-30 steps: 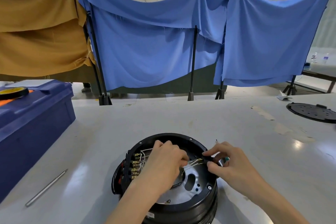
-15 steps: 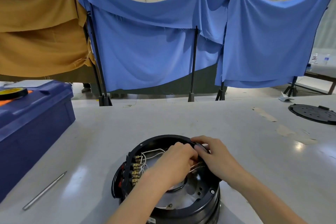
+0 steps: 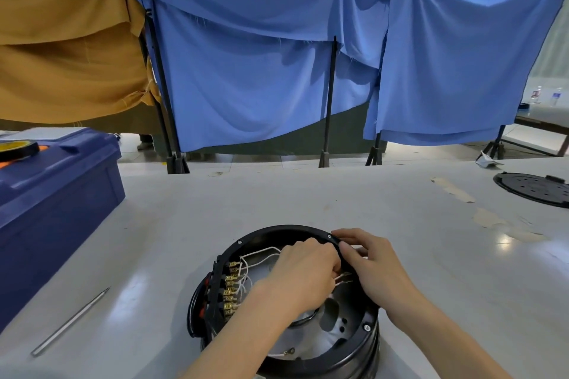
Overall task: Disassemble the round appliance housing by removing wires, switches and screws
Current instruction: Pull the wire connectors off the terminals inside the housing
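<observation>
My right hand [image 3: 378,271] has slid in to grip the rim of the round housing [image 3: 271,229] on the table [image 3: 308,200], while my left hand [image 3: 301,274] pinches the wires [image 3: 261,251] inside, ready to pull, I think.

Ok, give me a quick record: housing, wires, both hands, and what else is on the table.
housing: black, round, open side up, on table
wires: white, run from brass terminals at left wall
left hand: inside housing, fingers curled on wires
right hand: fingers over right rim; grip unclear
rod: metal, lying left of housing
box: blue, far left
disc: black, far right
</observation>
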Available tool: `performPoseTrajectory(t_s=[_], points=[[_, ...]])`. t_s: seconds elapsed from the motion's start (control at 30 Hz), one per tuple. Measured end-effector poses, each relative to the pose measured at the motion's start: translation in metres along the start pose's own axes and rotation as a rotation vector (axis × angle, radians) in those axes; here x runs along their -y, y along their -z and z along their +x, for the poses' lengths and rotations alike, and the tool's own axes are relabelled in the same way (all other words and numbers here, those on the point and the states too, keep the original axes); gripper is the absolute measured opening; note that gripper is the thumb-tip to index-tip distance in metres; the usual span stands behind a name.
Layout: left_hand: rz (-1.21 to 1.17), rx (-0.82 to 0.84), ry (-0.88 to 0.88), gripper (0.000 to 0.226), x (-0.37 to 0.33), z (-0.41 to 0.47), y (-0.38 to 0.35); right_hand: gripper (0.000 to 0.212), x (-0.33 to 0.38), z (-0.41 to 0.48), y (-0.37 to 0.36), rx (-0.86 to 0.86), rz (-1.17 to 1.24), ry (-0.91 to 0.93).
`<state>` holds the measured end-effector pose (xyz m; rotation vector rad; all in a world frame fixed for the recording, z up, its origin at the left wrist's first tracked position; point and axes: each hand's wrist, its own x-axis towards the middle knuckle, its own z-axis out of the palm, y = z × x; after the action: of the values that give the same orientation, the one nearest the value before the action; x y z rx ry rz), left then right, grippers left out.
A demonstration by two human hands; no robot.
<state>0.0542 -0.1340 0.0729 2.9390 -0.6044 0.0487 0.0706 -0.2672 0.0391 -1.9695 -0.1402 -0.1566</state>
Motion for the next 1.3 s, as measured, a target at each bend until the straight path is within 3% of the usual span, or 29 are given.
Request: performPoseTrajectory(t_s=[0.2, 0.8, 1.3], points=[[0.162, -0.069, -0.023, 0.017, -0.0052, 0.0036, -0.0023, 0.023, 0.002, -0.001, 0.0014, -0.006, -0.01, 0.003], [0.126, -0.05, 0.038, 0.007, -0.0045, -0.0013, -0.0034, 0.025, 0.0025, -0.0017, 0.0014, -0.023, -0.025, 0.004], [0.117, -0.047, 0.045, 0.019, 0.0005, 0.0047, -0.0022, 0.026, 0.0024, -0.0013, 0.0012, -0.021, -0.043, 0.022]])
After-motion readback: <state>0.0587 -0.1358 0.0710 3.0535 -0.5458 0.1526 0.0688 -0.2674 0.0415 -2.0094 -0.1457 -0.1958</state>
